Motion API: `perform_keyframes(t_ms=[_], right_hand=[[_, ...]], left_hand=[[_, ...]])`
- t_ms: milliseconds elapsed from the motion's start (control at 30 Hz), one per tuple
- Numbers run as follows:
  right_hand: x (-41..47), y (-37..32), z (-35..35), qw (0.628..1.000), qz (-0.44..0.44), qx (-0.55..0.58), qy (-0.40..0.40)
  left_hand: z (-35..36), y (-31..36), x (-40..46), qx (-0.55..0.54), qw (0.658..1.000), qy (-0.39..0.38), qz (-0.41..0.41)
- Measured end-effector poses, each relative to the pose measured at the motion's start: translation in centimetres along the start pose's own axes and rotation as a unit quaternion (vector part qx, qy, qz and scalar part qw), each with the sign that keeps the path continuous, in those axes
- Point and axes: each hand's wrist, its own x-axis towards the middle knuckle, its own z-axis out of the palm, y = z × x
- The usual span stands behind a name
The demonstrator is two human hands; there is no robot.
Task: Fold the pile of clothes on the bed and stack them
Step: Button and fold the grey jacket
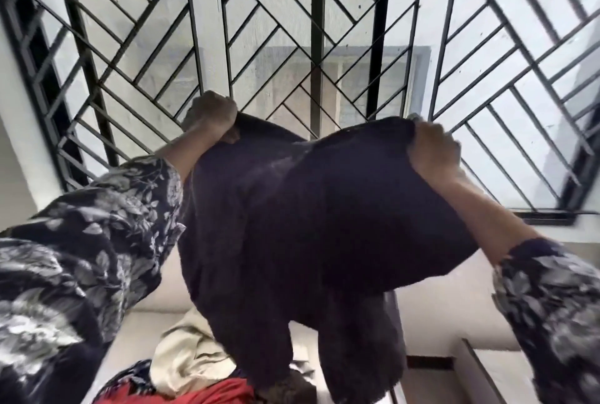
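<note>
I hold a dark navy pair of trousers (308,209) up in the air in front of the window, stretched by its waistband between both hands. My left hand (211,118) grips the waistband's left corner and my right hand (435,150) grips its right corner. Two legs of the garment hang down toward the bed. Below, at the bottom of the view, lies the pile of clothes: a cream garment (191,358), a red one (224,392) and a dark floral one (136,377). Both my forearms wear dark floral sleeves.
A large window with a black diagonal metal grille (292,30) fills the upper view. A pale headboard or wall ledge (454,316) runs behind the bed, and a white box-like edge (480,368) sits at lower right.
</note>
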Motion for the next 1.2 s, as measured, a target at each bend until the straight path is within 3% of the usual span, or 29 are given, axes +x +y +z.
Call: perform_keyframes(t_ms=[133, 267, 400, 500, 567, 700, 800, 933, 1033, 1133, 1200], right_hand=[[2.9, -0.7, -3.6, 0.99, -0.094, -0.089, 0.063], [4.0, -2.5, -6.0, 0.983, -0.122, -0.099, 0.092], [3.0, -5.3, -6.9, 0.979, -0.15, -0.081, 0.115], [1.9, -7.2, -6.6, 0.978, -0.167, -0.079, 0.102], [1.1, -8.2, -6.0, 0.975, -0.19, -0.081, 0.086], [-0.7, -9.0, -5.2, 0.969, -0.217, -0.106, 0.058], [-1.8, -8.0, -4.7, 0.988, -0.153, -0.03, 0.015], [-3.1, -5.3, -2.0, 0.981, -0.037, 0.11, -0.156], [-7.2, -2.1, 0.0, 0.944, -0.023, 0.242, -0.224], [-14.4, 2.3, 2.7, 0.865, 0.083, 0.437, -0.234], [-19.0, 5.6, 5.6, 0.831, 0.166, 0.455, -0.273]], left_hand=[[-0.1, -1.1, 0.5, -0.085, 0.99, -0.106, -0.032], [-0.3, -0.7, -1.8, -0.161, 0.975, -0.133, -0.073], [0.9, -1.7, -4.8, -0.168, 0.939, -0.282, -0.099], [2.7, -2.0, -8.0, -0.157, 0.908, -0.375, 0.097], [3.8, -1.6, -10.1, -0.136, 0.881, -0.381, 0.245], [4.3, -1.7, -10.6, -0.105, 0.879, -0.339, 0.317], [4.1, -1.8, -11.6, -0.124, 0.888, -0.318, 0.309], [4.9, -0.4, -13.7, -0.266, 0.888, -0.3, 0.227], [5.6, 0.3, -14.3, -0.337, 0.87, -0.314, 0.175], [5.5, 0.6, -14.5, -0.345, 0.869, -0.323, 0.144], [5.1, 0.7, -14.6, -0.361, 0.862, -0.338, 0.115]])
